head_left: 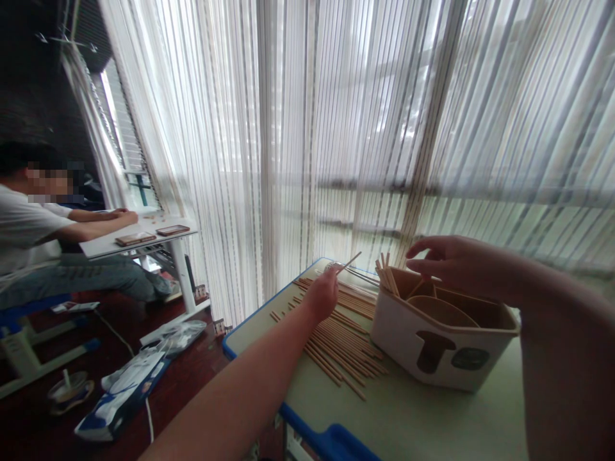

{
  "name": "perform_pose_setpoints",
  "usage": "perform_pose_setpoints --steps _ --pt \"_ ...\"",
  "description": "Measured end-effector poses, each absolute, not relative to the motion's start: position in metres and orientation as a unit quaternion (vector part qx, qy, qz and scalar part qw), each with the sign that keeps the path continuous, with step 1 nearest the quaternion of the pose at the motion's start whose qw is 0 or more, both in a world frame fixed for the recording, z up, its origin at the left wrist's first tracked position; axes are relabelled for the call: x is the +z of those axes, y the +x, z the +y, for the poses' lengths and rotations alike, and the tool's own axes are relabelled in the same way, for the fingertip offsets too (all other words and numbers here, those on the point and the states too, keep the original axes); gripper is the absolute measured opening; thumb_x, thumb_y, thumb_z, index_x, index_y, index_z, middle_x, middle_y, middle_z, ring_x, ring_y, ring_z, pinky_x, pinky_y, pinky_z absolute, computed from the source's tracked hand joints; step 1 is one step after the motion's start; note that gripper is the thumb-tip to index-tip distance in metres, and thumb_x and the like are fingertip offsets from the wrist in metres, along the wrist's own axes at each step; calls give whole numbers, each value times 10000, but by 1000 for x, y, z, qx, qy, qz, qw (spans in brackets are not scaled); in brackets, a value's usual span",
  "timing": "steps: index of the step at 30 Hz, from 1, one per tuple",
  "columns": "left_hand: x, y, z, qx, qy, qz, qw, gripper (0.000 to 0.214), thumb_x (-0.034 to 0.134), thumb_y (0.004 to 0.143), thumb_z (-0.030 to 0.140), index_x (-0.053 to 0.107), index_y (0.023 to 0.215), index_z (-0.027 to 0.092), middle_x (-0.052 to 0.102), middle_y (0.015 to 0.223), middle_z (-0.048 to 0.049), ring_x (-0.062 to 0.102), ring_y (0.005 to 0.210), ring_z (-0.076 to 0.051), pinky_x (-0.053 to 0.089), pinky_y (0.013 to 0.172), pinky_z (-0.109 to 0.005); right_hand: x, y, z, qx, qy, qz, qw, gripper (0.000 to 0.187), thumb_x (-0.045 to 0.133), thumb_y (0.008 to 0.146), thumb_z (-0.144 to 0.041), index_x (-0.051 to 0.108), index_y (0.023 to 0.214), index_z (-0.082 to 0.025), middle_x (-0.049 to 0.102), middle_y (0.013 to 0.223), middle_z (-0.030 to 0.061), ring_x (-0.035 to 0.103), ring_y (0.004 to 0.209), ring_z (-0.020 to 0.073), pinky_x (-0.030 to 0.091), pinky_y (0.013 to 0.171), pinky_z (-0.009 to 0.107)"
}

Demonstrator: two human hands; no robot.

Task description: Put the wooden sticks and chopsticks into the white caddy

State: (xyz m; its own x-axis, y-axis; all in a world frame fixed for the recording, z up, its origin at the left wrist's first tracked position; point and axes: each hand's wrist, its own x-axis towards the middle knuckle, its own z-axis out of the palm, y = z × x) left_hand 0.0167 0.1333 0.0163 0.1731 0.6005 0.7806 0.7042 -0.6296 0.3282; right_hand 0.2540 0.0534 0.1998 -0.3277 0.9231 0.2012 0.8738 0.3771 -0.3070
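Observation:
My left hand (323,294) is closed around a thin wooden chopstick (354,259), whose end sticks out up and to the right. Below that hand, many more chopsticks (343,346) lie spread in loose rows on the table. Over the far rim of a white box with a tan inside (394,333) hovers my right hand (439,255), its fingers apart and nothing visible in them. Several chopsticks (385,275) stand upright in the box's left corner compartment. Curved dividers split the inside of the box.
The pale table (423,416) has a blue edge. Sheer striped curtains (288,160) hang behind it. To the left, a person (29,237) sits at a white table (100,246) bearing two shallow trays. A blue-white package (120,397) and a cup (70,390) are on the floor.

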Motion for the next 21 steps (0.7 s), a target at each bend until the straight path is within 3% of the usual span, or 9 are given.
perform_pose_setpoints --steps 4,9,12,16,21 --pt "17 16 136 -493 -744 -445 66 300 320 918 130 542 1120 130 645 961 -97 611 909 -179 514 847 -355 198 243 56 53 -550 -815 171 298 531 790 -388 648 969 -180 707 839 84 635 633 164 449 541 264" --pt "20 15 128 -458 -751 -457 130 397 330 954 208 419 1340 217 631 1046 -73 612 875 -153 524 792 -296 193 233 66 -11 -529 -811 251 330 540 790 -431 656 996 -200 701 846 63 612 616 144 441 552 259" --pt "23 15 123 -443 -748 -461 176 401 330 962 226 406 1356 238 633 955 -50 597 770 -128 522 717 -258 190 230 72 -40 -517 -800 301 330 541 790 -430 673 1001 -213 703 872 58 604 611 139 435 558 267" --pt "26 15 119 -445 -745 -439 232 390 344 960 214 414 1342 246 599 863 -23 552 718 -116 504 676 -246 184 224 80 -76 -502 -788 349 329 562 768 -463 717 922 -217 687 721 41 584 578 138 424 562 280" --pt "29 14 116 -466 -738 -412 263 378 347 963 215 408 1336 239 581 822 -11 544 718 -113 494 666 -243 178 217 84 -55 -470 -815 334 228 590 745 -394 732 826 -235 666 624 14 575 551 134 431 572 286"
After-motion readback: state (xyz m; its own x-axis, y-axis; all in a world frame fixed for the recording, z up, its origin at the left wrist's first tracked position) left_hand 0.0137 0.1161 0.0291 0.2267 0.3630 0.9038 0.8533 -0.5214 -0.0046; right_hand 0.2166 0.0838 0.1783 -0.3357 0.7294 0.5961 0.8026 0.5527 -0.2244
